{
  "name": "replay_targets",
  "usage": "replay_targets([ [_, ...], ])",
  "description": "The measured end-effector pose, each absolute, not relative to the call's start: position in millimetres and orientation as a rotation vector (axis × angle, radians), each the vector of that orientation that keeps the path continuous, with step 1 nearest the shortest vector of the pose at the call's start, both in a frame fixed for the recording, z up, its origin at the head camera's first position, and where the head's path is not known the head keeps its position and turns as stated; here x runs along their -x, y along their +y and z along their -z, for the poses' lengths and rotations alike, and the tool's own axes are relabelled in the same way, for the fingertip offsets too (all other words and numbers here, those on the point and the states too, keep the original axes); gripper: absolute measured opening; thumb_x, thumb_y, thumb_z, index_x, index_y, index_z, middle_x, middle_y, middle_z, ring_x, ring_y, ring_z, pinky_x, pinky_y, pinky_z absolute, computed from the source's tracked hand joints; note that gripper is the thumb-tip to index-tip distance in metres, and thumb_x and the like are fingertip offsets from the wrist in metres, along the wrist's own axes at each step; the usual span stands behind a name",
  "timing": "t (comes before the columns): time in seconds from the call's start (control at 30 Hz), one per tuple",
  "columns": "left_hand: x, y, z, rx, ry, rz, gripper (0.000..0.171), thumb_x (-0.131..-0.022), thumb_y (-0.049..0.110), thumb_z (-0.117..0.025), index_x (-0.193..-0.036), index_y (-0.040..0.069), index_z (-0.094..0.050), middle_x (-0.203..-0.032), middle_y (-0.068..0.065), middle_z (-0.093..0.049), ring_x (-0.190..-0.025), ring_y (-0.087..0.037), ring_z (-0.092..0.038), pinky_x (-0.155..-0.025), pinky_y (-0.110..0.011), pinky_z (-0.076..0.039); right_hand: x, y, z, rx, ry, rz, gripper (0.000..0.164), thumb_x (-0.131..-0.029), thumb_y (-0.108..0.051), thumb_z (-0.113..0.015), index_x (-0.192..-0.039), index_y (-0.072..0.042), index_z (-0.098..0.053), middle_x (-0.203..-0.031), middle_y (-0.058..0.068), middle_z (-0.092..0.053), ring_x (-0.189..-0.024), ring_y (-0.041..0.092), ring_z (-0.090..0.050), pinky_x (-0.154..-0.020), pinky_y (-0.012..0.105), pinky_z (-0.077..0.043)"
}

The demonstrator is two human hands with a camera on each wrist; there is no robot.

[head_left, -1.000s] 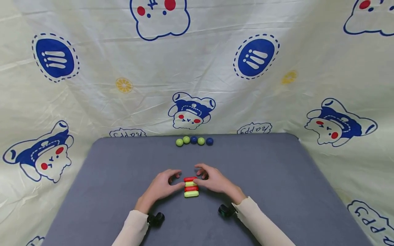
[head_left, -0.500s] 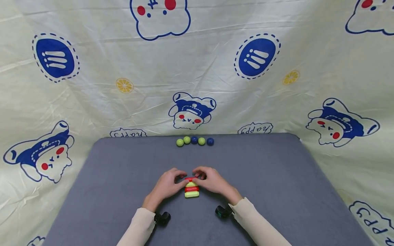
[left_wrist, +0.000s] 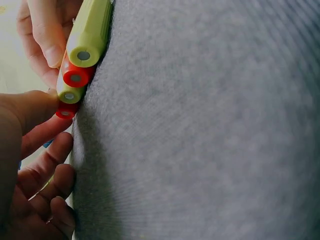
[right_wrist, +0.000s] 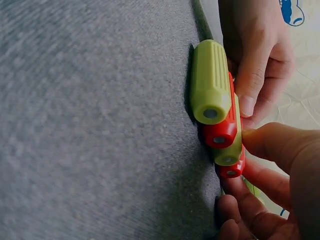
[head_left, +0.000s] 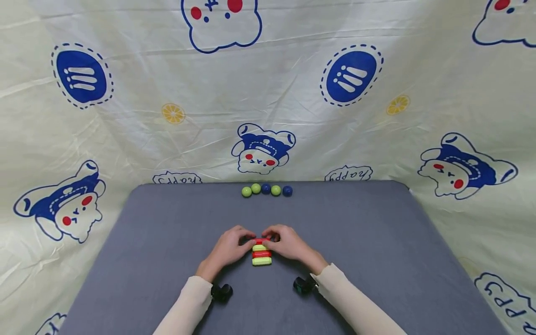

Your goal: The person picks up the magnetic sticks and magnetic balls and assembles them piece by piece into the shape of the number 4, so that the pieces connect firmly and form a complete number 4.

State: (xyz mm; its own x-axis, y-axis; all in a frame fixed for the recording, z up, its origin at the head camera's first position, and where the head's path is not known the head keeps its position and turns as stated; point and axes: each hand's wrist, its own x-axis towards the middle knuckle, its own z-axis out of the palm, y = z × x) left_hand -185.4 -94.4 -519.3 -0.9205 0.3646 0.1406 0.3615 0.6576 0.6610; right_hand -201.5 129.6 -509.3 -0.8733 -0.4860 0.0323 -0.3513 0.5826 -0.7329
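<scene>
Red and yellow-green magnetic rods with metal ends lie side by side on the grey table, alternating in colour. Nearest is a yellow-green rod (head_left: pixel 262 261), then a red rod (head_left: pixel 262 254), another yellow-green rod (head_left: pixel 260 248) and the farthest red rod (head_left: pixel 262 241). My left hand (head_left: pixel 231 245) pinches the left end of that far red rod between thumb and forefinger. At its right end, my right hand (head_left: pixel 289 243) does the same. In the right wrist view, the thumb (right_wrist: pixel 270 142) sits beside the second yellow-green rod, with the other fingers curled beyond the row.
Near the table's back edge stands a row of small balls, including a yellow-green ball (head_left: pixel 246 191) and a blue ball (head_left: pixel 287 191). Behind the grey table (head_left: pixel 167 214) hangs a pale printed cloth (head_left: pixel 293 153). Each wrist wears a small black camera (head_left: pixel 222 293).
Both hands have come inward to the far end of the row, and their thumbs and forefingers have closed on the far red rod. The balls stay put.
</scene>
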Motion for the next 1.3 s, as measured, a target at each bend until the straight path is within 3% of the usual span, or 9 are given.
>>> replay_targets([
  [0.43,187,-93,519,-0.616,2.868,-1.111,0.018,-0.097,0.024,-0.073,-0.110,0.013,-0.078,-0.102,-0.002,-0.069,-0.088,-0.015,-0.061,-0.079,-0.035,-0.051,204,130,504,0.674,2.652,1.124,0.015,-0.095,-0.013,-0.069,-0.105,-0.005,-0.077,-0.095,0.005,-0.070,-0.077,0.010,-0.056,-0.067,0.025,-0.046],
  [0.7,184,-94,525,-0.531,2.806,-1.263,0.014,-0.096,0.023,-0.074,-0.107,0.016,-0.078,-0.093,0.004,-0.071,-0.065,-0.006,-0.051,-0.061,-0.023,-0.043,204,130,507,0.656,2.626,1.132,0.012,-0.097,-0.011,-0.065,-0.104,-0.006,-0.074,-0.090,0.002,-0.067,-0.072,0.010,-0.053,-0.064,0.023,-0.043],
  [1.3,199,-90,519,-0.461,2.753,-1.331,0.013,-0.095,0.021,-0.075,-0.105,0.014,-0.077,-0.088,0.003,-0.071,-0.060,-0.008,-0.049,-0.054,-0.023,-0.038,215,131,503,0.640,2.610,1.172,0.014,-0.095,-0.009,-0.070,-0.107,-0.003,-0.074,-0.091,0.006,-0.069,-0.071,0.011,-0.054,-0.062,0.023,-0.045],
])
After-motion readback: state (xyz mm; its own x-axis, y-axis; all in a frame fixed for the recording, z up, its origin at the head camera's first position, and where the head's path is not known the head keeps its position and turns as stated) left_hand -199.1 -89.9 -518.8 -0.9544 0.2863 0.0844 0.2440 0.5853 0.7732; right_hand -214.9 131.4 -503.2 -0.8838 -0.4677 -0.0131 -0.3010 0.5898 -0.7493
